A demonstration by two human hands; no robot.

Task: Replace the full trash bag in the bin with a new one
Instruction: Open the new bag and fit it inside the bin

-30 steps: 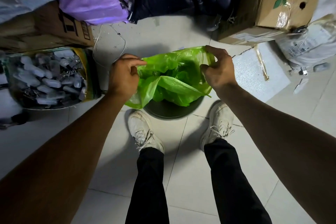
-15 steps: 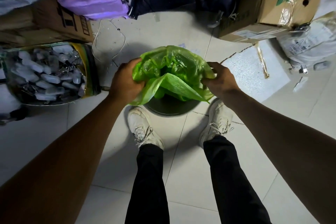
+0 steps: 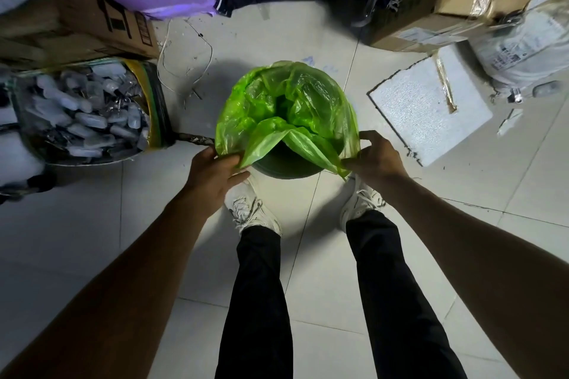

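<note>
Presently my left hand (image 3: pixel 215 174) and right hand (image 3: pixel 374 160) each pinch near hem of thin green plastic bag (image 3: pixel 289 108); uncovered near rim of dark round bin (image 3: pixel 286 164) lies between them, frame centre.

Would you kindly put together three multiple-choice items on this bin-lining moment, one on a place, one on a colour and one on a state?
1. Where does the white foam slab lie?
A. on the floor to the right of the bin
B. inside the bin
C. on top of the purple bag

2. What colour is the trash bag?
A. black
B. bright green
C. white

3. How far is the bag fitted over the bin?
A. folded over the whole rim
C. lying flat on the floor, off the bin
B. over the far and side rim, with the near edge held up off the rim by the left hand and the right hand

Answers: 1 A, since the slab rests on the tiles right of the bin; 2 B, the plastic is vivid green; 3 B, the dark near rim is bare below the pinched edge.
</note>
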